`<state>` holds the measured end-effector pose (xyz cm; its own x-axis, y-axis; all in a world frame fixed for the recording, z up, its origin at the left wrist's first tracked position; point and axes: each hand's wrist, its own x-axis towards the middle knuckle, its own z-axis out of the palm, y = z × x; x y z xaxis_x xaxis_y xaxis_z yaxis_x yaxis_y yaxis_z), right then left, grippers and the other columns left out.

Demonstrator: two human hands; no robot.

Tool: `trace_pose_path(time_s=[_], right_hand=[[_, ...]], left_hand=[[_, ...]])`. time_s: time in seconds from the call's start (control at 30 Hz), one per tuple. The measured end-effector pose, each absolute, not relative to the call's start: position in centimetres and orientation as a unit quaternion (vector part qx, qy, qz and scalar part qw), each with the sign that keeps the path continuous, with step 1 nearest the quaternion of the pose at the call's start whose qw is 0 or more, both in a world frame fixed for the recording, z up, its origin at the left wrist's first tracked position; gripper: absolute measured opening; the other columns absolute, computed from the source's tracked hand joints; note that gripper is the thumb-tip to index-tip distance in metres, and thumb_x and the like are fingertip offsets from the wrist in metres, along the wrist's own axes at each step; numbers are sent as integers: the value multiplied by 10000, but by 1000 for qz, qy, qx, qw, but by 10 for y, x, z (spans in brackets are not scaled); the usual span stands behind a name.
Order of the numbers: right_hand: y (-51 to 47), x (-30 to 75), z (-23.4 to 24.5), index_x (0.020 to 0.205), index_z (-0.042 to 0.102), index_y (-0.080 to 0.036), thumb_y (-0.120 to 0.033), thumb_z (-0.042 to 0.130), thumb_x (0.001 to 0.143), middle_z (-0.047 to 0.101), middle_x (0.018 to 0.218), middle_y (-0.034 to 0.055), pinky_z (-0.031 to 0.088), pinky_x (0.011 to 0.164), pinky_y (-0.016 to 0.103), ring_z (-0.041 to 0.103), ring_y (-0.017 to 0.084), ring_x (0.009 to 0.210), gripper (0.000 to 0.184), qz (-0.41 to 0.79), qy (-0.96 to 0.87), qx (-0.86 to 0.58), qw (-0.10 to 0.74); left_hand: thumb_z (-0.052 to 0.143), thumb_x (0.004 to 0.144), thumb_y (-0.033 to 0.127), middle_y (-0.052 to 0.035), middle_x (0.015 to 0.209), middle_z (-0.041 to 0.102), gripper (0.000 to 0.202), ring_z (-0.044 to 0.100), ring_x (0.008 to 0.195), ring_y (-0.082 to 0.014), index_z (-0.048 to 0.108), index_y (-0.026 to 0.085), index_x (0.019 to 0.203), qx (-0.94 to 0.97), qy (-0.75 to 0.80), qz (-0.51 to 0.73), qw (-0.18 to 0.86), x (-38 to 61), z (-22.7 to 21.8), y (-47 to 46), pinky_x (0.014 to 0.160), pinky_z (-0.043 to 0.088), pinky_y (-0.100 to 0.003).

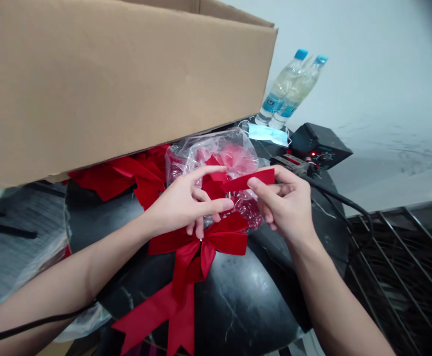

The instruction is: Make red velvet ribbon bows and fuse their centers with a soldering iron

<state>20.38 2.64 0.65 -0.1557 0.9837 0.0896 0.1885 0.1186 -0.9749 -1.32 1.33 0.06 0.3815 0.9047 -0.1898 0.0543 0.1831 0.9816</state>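
Between thumb and fingers, my right hand (284, 200) pinches a short red ribbon strip (243, 181). My left hand (190, 200) is beside the strip's other end, its thumb and forefinger apart and nothing plainly held. Below both hands, a red bow (201, 247) with two notched tails lies on the dark round table (245, 291), its tails reaching the near edge. Behind the hands sits a clear plastic bag (216, 143) with red material in it. More red ribbon pieces (127, 173) lie to the left of the bag.
A large cardboard box (127, 84) stands at the back left. Behind on the right are two water bottles (286, 91), a blue face mask (268, 134) and a black control unit (320, 147) with a lit red light and cable. A metal rack (397, 257) stands right.
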Motion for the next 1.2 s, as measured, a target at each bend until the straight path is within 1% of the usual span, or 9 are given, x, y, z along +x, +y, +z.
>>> trace_pose_path(time_s=[0.13,0.3,0.47,0.6,0.67,0.73,0.87,1.0,1.2], right_hand=[[20,198,2,981,656,-230,-415,769,901,655,512,-55,384,279,212,538,128,303,230,499,-624,-421,430],[23,205,-8,1004,745,-240,-304,792,890,768,857,16,578,550,269,719,152,617,139,371,-734,-347,452],[27,203,-12,1226,703,-296,-271,803,878,775,1045,21,593,634,296,738,180,773,364,359,-714,-398,450],[28,200,-11,996,758,-261,-224,801,871,752,921,8,559,626,294,702,167,753,138,331,-716,-400,466],[28,200,-9,940,757,-260,-188,773,887,730,907,14,549,669,316,684,177,800,91,290,-738,-375,480],[27,202,-7,947,756,-265,-176,753,901,713,910,22,525,669,327,657,185,823,100,259,-756,-360,483],[26,206,-4,993,774,-277,-187,755,907,663,854,13,443,590,314,551,155,709,126,235,-769,-366,469],[28,209,-3,995,812,-293,-193,805,872,588,836,12,480,657,321,551,160,766,159,222,-790,-366,438],[26,202,-2,917,798,-249,-205,806,868,734,1143,60,584,851,351,691,227,1071,66,334,-735,-382,449]], left_hand=[[763,900,383,-113,963,820,522,804,696,-239,668,193,1377,488,374,370,697,-13,-4,12,482,628,-233],[814,857,295,-95,991,825,273,808,908,-257,816,143,1084,471,350,476,656,-13,-11,10,787,691,-300],[892,750,195,-14,867,803,603,804,793,-224,696,219,1320,492,400,512,579,-13,-9,9,672,700,-290],[843,815,230,37,577,675,210,669,443,-120,766,140,988,529,434,505,526,-17,-8,10,380,543,-158],[782,884,268,56,481,629,180,609,350,-117,754,145,1013,537,413,476,560,-19,-7,9,328,506,-168],[756,909,282,20,553,711,194,699,442,-169,742,152,1053,529,379,459,605,-20,-6,8,394,591,-220],[819,846,224,-56,855,822,152,810,812,-225,762,136,955,518,362,494,597,-19,-6,8,719,700,-298],[922,687,134,-33,871,818,255,795,798,-184,796,150,909,556,389,514,524,-16,-10,9,740,659,-215],[900,723,132,-23,905,830,295,806,812,-190,809,182,998,547,388,543,505,-15,-15,8,790,658,-231]])
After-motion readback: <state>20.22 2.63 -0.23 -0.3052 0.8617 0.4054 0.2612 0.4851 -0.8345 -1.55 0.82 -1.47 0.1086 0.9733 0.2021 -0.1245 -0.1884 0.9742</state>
